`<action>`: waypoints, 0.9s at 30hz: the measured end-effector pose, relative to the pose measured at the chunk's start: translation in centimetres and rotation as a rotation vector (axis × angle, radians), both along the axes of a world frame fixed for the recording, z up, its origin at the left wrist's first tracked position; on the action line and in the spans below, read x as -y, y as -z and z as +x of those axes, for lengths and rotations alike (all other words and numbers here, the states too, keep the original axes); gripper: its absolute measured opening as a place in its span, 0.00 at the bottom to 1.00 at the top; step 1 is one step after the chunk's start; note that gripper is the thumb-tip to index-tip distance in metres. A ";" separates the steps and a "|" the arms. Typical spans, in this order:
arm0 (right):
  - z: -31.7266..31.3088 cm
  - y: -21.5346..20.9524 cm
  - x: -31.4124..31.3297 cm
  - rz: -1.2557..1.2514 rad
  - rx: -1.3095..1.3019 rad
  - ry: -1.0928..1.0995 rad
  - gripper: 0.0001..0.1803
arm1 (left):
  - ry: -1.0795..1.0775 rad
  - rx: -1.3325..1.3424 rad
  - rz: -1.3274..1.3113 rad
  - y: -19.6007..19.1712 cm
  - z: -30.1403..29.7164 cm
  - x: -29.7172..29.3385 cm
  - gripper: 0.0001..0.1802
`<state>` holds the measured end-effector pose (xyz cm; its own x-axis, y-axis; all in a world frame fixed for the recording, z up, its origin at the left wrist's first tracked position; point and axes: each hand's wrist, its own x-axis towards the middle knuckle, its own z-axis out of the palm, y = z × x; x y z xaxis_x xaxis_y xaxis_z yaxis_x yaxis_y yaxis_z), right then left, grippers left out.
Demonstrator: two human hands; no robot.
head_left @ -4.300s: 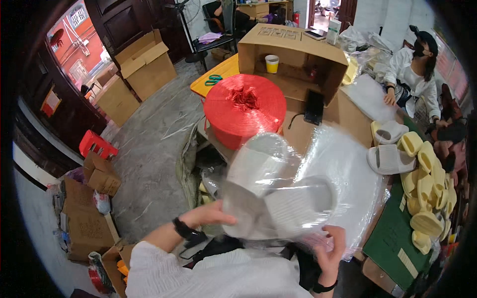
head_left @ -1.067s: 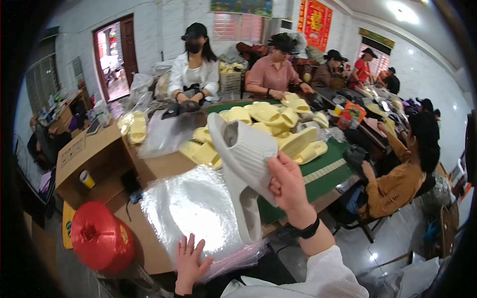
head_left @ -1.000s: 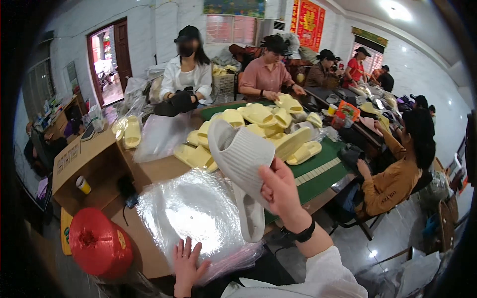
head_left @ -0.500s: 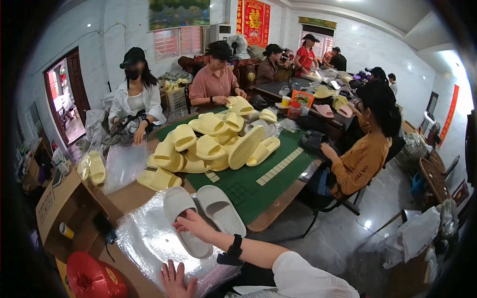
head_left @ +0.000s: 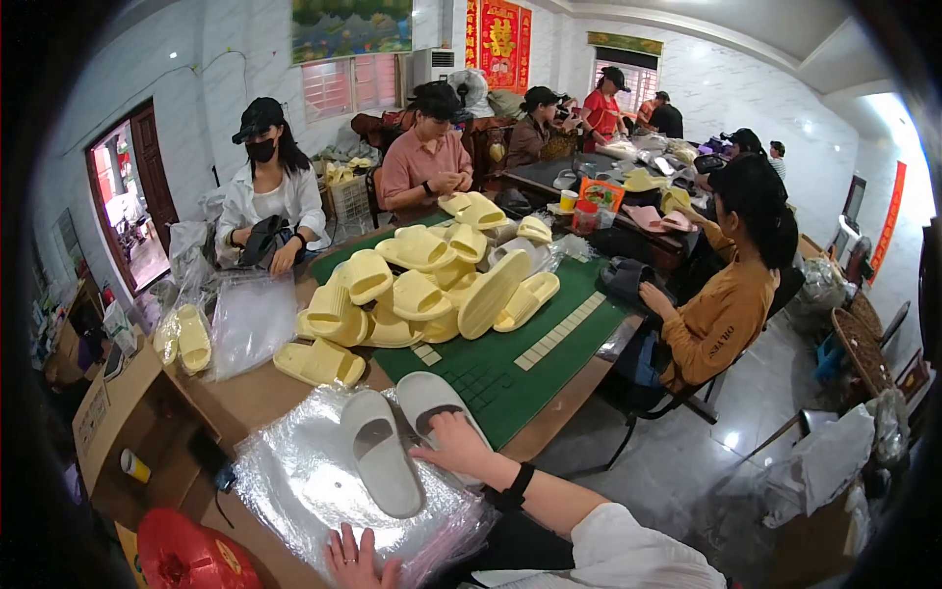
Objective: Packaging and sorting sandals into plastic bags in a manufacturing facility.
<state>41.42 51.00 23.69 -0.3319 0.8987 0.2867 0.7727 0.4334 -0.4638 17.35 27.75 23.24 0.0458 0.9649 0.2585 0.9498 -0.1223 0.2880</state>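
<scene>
Two grey slippers lie side by side at the near end of the table, toes pointing away from me. The left grey slipper (head_left: 381, 473) rests on a stack of clear plastic bags (head_left: 285, 461). On the right grey slipper (head_left: 424, 391) is my right hand (head_left: 459, 447), its fingers over the inner edge by the foot opening and its thumb outside that edge. The slipper's heel is partly hidden by this hand. My left hand (head_left: 361, 562) lies flat on the near edge of the bags, fingers spread, holding nothing.
A heap of yellow slippers (head_left: 417, 294) stands beyond on the green mat (head_left: 520, 393). Left are an open cardboard box (head_left: 147, 402), a red bag (head_left: 186, 550) and more clear bags (head_left: 253, 324). Co-workers sit along both sides; one handles a dark slipper (head_left: 628, 282).
My right hand has moved from the left grey slipper to the right one. The left slipper now lies slightly nearer and further right. My left hand stays on the bags.
</scene>
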 end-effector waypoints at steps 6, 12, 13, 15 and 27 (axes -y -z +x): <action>-1.2 -0.2 0.2 0.043 0.276 -0.004 0.36 | 0.000 -0.072 0.016 0.6 -0.2 -0.2 0.36; -0.7 1.0 0.5 0.159 0.103 0.013 0.29 | -0.005 -0.060 -0.048 0.3 -0.2 0.2 0.40; -0.6 1.1 0.5 0.156 0.069 0.008 0.29 | -0.007 -0.064 -0.053 0.4 -0.2 0.2 0.40; -0.5 1.1 0.5 0.157 0.017 0.005 0.28 | -0.008 -0.067 -0.068 0.6 -0.2 0.1 0.40; -0.5 0.8 0.4 0.159 0.008 -0.007 0.31 | -0.014 -0.062 -0.066 0.2 -0.1 0.0 0.40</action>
<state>40.92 50.63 22.93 -0.3407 0.8401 0.4222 0.7730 0.5059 -0.3828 17.22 27.75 23.04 0.0462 0.9804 0.1916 0.9676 -0.0916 0.2354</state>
